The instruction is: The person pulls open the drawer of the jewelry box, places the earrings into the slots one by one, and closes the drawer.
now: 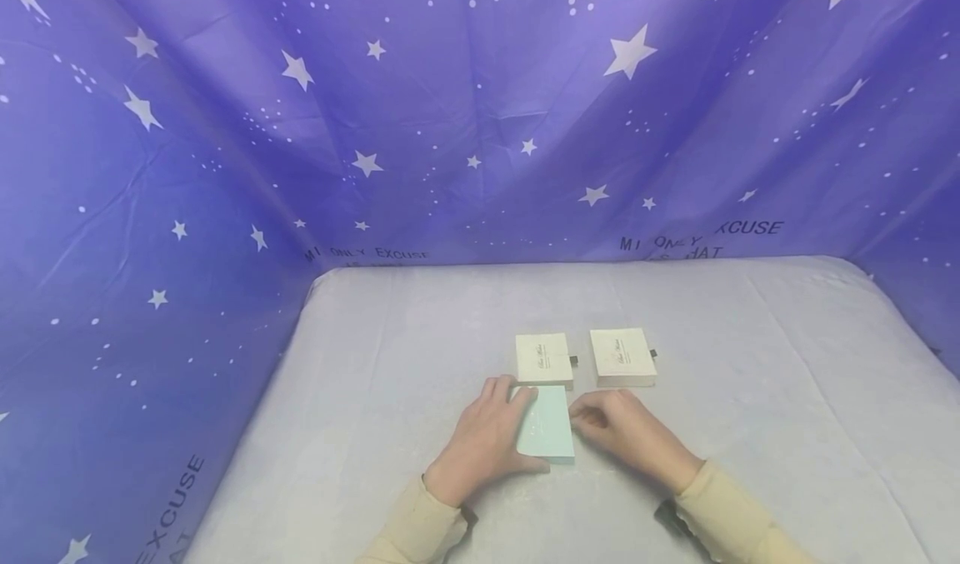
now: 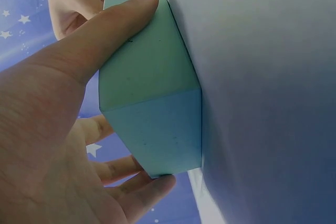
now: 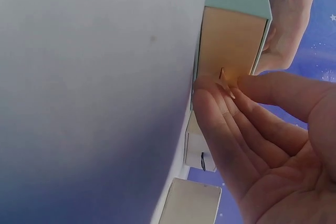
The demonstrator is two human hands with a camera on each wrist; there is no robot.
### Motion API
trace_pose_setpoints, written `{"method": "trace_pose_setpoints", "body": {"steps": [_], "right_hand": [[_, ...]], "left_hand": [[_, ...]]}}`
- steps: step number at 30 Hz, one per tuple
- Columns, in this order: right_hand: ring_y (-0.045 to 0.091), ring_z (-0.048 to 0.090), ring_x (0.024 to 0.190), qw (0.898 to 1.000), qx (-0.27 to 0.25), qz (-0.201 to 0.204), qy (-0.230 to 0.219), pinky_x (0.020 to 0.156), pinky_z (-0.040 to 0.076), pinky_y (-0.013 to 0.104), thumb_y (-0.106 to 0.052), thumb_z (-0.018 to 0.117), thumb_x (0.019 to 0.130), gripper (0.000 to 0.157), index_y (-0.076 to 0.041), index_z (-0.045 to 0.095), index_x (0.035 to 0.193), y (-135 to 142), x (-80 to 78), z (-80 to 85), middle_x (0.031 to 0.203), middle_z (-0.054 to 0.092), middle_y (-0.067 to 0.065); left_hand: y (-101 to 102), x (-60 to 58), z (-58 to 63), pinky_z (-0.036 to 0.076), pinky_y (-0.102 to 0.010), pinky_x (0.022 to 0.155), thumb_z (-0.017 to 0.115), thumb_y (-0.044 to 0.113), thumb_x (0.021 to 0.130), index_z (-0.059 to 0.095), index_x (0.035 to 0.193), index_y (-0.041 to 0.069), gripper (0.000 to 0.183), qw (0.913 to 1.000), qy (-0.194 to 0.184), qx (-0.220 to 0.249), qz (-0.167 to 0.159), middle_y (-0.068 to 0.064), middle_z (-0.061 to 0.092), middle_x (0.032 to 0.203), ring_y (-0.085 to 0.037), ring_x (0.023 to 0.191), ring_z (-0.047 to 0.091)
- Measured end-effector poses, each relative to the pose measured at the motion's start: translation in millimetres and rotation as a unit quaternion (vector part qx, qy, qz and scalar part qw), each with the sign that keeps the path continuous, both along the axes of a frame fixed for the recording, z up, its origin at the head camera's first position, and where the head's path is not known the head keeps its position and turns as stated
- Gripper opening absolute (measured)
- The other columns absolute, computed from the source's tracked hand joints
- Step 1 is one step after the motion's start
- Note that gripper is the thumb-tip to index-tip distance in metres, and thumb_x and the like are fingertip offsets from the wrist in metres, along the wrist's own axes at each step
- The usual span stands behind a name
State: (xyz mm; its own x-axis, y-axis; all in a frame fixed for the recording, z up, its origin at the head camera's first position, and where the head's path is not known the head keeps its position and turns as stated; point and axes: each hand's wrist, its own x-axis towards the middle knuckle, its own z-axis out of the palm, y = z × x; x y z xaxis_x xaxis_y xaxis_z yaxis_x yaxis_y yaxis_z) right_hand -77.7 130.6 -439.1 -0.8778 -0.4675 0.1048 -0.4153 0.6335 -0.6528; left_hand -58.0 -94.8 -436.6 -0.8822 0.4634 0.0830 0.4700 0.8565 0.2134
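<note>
A mint-green drawer box [image 1: 547,425] lies on the grey-covered table. My left hand [image 1: 486,435] grips it from the left, thumb along the near side and fingers round the far side. In the right wrist view, its tan drawer front [image 3: 231,40] faces my right hand [image 3: 262,145] and looks level with the sleeve's edge. A small orange pull tab [image 3: 225,83] sticks out of that front, between the thumb and fingertips of my right hand. Those fingertips are right at the drawer front.
Two cream drawer boxes with dark pull tabs lie just beyond the green one: the left box [image 1: 542,357] close behind it, the right box [image 1: 622,353] farther right. A purple star-patterned cloth [image 1: 480,114] hangs behind and beside the table [image 1: 360,397].
</note>
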Motion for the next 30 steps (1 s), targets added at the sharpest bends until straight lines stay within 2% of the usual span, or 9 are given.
{"method": "trace_pose_setpoints", "body": {"steps": [9, 18, 24, 30], "right_hand": [[0.009, 0.067, 0.079, 1.000, 0.004, -0.013, 0.004, 0.073, 0.059, 0.028, -0.010, 0.071, 0.086, 0.009, -0.010, 0.075, 0.095, -0.3, 3.0, -0.8, 0.087, 0.074, -0.003], [0.007, 0.065, 0.076, 0.999, -0.009, -0.035, -0.016, 0.071, 0.059, 0.024, -0.008, 0.069, 0.087, 0.020, -0.001, 0.070, 0.105, -3.4, 5.4, 1.4, 0.086, 0.071, 0.001], [0.016, 0.069, 0.086, 0.998, -0.039, -0.027, -0.030, 0.076, 0.061, 0.028, -0.016, 0.075, 0.086, 0.038, 0.002, 0.064, 0.117, -3.8, 10.6, 4.5, 0.103, 0.069, 0.009], [0.013, 0.064, 0.085, 0.999, -0.054, -0.001, -0.004, 0.076, 0.059, 0.027, -0.026, 0.083, 0.079, 0.059, 0.002, 0.058, 0.124, -6.0, 16.5, 2.2, 0.104, 0.064, 0.004]], "left_hand": [[0.1, 1.1, -1.2, 0.056, -0.026, 0.078, 0.084, 0.065, 0.061, 0.052, 0.135, 0.016, 0.095, 1.0000, 0.002, 0.002, 0.000, -0.005, 0.050, 0.125, -0.019, 0.111, 0.050], [1.0, 0.4, -0.4, 0.056, -0.027, 0.083, 0.083, 0.066, 0.062, 0.050, 0.139, 0.016, 0.097, 0.9999, -0.011, -0.005, 0.003, -0.005, 0.049, 0.128, -0.019, 0.113, 0.050], [0.6, -0.6, -1.3, 0.056, -0.026, 0.081, 0.082, 0.067, 0.062, 0.050, 0.138, 0.016, 0.097, 1.0000, -0.005, -0.006, 0.000, -0.005, 0.049, 0.127, -0.019, 0.112, 0.049], [-0.8, -1.2, -1.5, 0.056, -0.026, 0.079, 0.082, 0.067, 0.062, 0.051, 0.137, 0.016, 0.096, 0.9999, 0.004, -0.009, 0.000, -0.005, 0.049, 0.127, -0.019, 0.111, 0.049]]}}
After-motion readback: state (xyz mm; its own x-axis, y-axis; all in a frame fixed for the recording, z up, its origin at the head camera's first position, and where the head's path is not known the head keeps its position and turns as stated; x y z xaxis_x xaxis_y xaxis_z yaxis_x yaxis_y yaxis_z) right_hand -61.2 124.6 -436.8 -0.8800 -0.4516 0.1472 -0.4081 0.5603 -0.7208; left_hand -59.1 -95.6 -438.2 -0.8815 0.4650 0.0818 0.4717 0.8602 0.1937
